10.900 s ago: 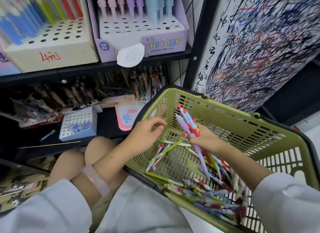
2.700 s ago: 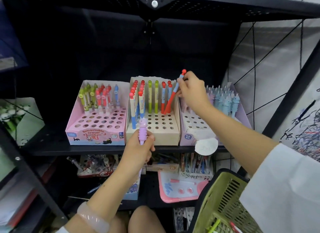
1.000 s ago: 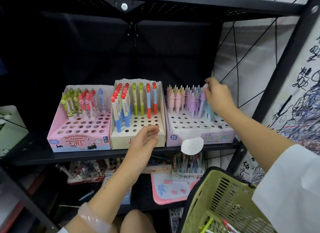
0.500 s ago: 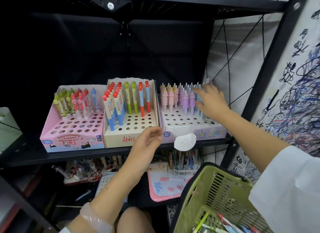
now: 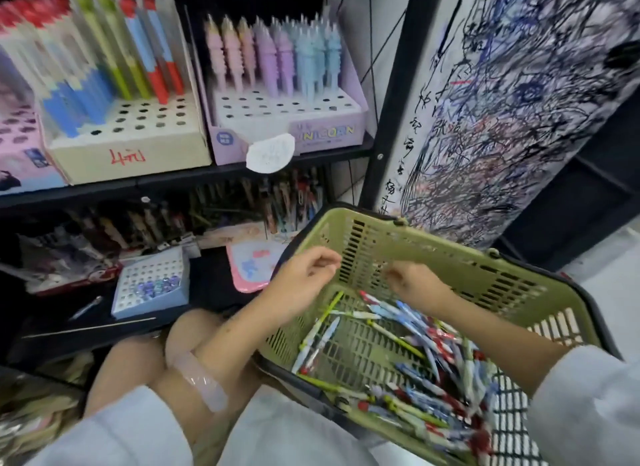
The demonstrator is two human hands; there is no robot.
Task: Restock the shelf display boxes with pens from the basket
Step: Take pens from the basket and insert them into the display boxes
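Both hands hover empty, fingers loosely curled, over the basket; right hand sits nearer the pens, lying lengthwise below it, left hand at the rim.

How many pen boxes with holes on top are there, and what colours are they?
Pink box: 1
Cream box: 1
Purple box: 1
Light blue box: 1
Total: 4
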